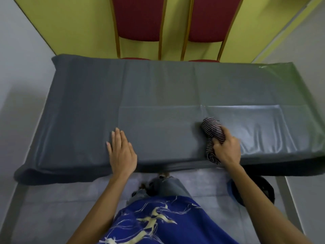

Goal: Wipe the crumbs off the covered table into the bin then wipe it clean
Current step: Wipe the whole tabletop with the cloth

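Right hand (226, 149) grips striped cloth (212, 131) — left hand (121, 152) flat.

Two red chairs (139, 20) beyond the far edge of the covered table (158, 88) are cut off by the picture's top, and the table hides most of their seats. The table's right end runs out of frame. Below its near edge, a dark round bin (266, 187) is partly hidden by the table and the right forearm. The right hand (226, 148) covers part of the striped cloth (213, 131) it grips, and any crumbs are too small to make out.
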The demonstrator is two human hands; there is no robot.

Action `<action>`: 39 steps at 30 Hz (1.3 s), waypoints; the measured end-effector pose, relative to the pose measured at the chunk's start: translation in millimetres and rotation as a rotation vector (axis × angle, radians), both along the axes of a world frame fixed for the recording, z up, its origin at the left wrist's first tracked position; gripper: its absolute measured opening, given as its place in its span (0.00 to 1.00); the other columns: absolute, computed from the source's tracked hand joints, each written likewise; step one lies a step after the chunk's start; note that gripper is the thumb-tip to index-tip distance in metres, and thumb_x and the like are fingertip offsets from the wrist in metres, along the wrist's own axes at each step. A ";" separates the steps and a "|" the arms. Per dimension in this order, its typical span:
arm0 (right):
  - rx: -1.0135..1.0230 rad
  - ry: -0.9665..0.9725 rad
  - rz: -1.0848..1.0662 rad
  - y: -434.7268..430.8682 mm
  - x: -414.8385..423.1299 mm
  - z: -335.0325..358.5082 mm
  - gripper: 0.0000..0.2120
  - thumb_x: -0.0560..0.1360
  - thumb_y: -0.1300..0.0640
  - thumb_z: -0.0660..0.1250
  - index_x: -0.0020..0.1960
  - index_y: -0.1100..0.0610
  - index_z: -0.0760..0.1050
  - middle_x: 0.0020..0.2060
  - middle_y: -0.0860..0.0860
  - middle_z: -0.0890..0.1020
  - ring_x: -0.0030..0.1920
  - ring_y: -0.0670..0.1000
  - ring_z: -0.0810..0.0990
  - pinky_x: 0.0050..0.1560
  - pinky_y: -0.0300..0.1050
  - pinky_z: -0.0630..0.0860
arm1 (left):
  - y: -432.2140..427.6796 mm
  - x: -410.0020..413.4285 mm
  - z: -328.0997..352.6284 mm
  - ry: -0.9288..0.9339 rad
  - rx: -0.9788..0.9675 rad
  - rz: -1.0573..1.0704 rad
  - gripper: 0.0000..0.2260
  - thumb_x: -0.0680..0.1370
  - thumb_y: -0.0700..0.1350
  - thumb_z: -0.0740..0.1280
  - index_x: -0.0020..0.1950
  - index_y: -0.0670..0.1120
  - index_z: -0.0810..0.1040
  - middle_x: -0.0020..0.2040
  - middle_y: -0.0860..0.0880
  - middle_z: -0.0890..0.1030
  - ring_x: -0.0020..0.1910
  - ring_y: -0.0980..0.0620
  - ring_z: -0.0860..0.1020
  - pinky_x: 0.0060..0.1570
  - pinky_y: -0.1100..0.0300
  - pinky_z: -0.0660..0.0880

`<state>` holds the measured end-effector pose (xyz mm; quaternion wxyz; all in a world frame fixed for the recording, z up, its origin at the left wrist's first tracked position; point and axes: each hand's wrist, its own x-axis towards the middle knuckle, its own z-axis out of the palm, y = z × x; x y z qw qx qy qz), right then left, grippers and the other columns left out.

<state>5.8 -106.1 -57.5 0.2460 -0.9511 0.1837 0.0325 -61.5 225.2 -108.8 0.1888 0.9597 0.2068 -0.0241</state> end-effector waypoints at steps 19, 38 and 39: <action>0.089 -0.020 0.242 -73.5 43.7 -10.8 0.28 0.75 0.53 0.69 0.73 0.40 0.68 0.56 0.56 0.78 0.55 0.61 0.79 0.53 0.52 0.77 | -118.9 29.3 -10.4 -0.072 0.056 -0.211 0.27 0.82 0.49 0.46 0.78 0.37 0.58 0.80 0.43 0.54 0.80 0.46 0.50 0.77 0.46 0.46; 0.104 -0.012 0.544 -145.7 150.1 -13.5 0.28 0.75 0.51 0.66 0.73 0.40 0.65 0.57 0.59 0.77 0.57 0.64 0.78 0.55 0.56 0.78 | -271.7 81.3 -13.4 -0.120 0.121 -0.015 0.28 0.82 0.49 0.47 0.77 0.34 0.59 0.79 0.40 0.57 0.79 0.43 0.54 0.77 0.47 0.49; 0.093 -0.035 0.450 -170.4 165.6 -14.3 0.27 0.75 0.51 0.67 0.73 0.41 0.66 0.57 0.60 0.78 0.58 0.64 0.78 0.56 0.56 0.77 | -272.2 82.1 -13.7 -0.120 0.109 -0.005 0.28 0.82 0.49 0.47 0.77 0.34 0.59 0.79 0.40 0.57 0.79 0.43 0.54 0.77 0.46 0.49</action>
